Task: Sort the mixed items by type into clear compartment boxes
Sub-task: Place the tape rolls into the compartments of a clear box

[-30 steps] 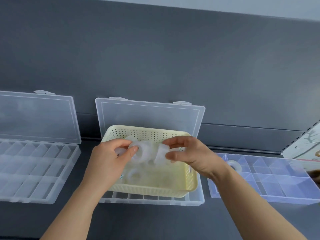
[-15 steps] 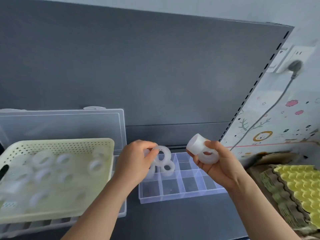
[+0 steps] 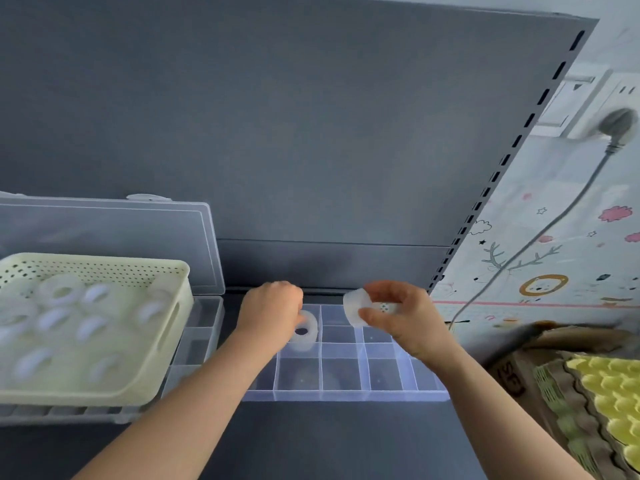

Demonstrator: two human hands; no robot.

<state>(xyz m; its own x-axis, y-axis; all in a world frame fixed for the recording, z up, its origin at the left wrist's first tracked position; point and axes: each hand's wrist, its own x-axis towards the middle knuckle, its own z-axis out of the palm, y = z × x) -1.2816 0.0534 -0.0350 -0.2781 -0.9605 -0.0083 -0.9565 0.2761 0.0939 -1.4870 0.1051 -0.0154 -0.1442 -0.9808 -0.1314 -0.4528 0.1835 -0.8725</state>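
Observation:
A clear compartment box (image 3: 346,379) lies open on the dark shelf in front of me. My left hand (image 3: 268,315) is low over its left compartments, fingers on a white tape roll (image 3: 304,332) that sits in or just above a compartment. My right hand (image 3: 398,317) hovers over the box's back right part and grips a wider white tape roll (image 3: 355,306). A cream perforated basket (image 3: 173,306) at the left holds several more white tape rolls (image 3: 62,292).
The basket rests on a second clear compartment box (image 3: 201,341) whose lid (image 3: 138,237) stands up behind it. Stacked egg cartons (image 3: 588,393) sit at the right. A grey shelf back panel (image 3: 311,133) rises behind. A power cable (image 3: 519,251) hangs along the right wall.
Both hands left the basket carrying tape rolls and moved right to the clear box. My left hand has since dropped lower into the box. My view shifted right.

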